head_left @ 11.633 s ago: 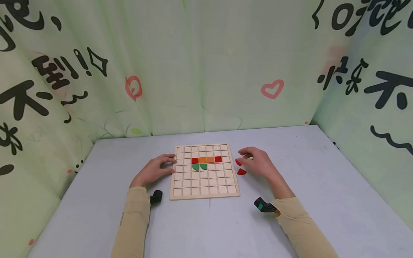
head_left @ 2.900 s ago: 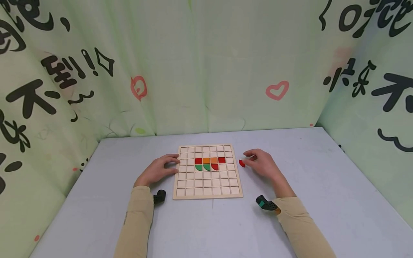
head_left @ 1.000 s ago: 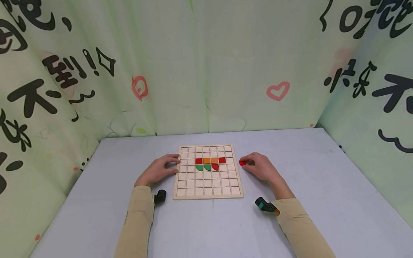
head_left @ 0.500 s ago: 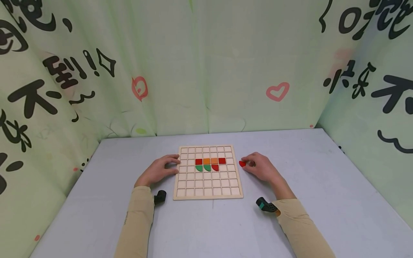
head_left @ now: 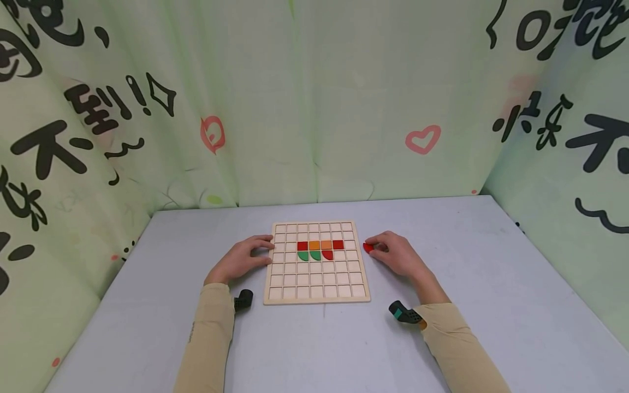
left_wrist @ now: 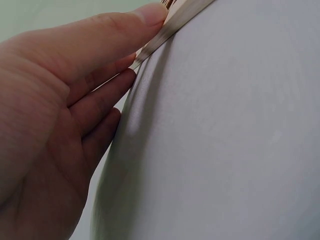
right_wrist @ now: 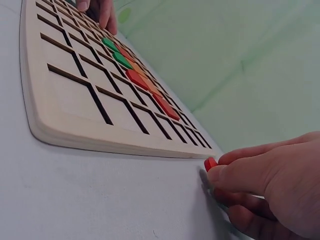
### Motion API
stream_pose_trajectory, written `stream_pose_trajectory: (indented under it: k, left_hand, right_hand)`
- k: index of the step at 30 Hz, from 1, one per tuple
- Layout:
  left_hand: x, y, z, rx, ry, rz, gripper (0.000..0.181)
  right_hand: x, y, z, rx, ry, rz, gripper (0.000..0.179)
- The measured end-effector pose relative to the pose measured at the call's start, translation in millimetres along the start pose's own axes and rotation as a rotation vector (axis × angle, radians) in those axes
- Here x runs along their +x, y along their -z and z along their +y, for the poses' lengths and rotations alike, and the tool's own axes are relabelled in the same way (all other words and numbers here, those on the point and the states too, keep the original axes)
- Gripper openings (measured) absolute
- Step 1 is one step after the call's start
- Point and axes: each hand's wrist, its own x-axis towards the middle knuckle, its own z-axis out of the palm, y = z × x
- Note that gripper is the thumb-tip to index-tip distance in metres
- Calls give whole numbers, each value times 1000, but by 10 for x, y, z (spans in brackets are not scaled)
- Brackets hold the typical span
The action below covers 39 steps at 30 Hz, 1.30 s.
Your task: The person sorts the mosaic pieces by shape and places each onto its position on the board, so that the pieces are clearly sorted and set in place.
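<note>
A wooden grid board (head_left: pixel 316 300) lies on the table. One of its rows holds a red square (head_left: pixel 302 246), two orange squares (head_left: pixel 314 245) and another red square (head_left: pixel 338 244). Directly below sit two green quarter-circle tiles (head_left: pixel 303 255) and a red quarter-circle tile (head_left: pixel 327 255). Just off the board's right edge, my right hand (head_left: pixel 397 254) pinches a loose red quarter-circle tile (right_wrist: pixel 210 163) between thumb and fingers, low over the table. My left hand (head_left: pixel 237 262) rests its extended thumb and fingertips against the board's left edge.
Around the board spreads a white table (head_left: pixel 314 349). A pale green curtain (head_left: pixel 314 109) with black lettering and red hearts encloses the back and sides. Black wrist cameras (head_left: pixel 243 300) are worn on both wrists.
A red quarter-circle tile that lay right of the board now sits beside the green ones. My right hand has closed its fingertips on the other red tile. My left hand keeps its place.
</note>
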Motion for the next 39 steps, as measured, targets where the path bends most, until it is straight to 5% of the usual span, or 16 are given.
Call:
stream_pose_trajectory:
  k: [29,39]
  left_hand:
    - [5,-5,-16,-3,6,2,39]
    - [1,-4,-3,-4,17,-1,40]
  right_hand:
    - [21,-180,-215,214,-128,-2,32]
    - [41,-261,-302,237,-82,9,30]
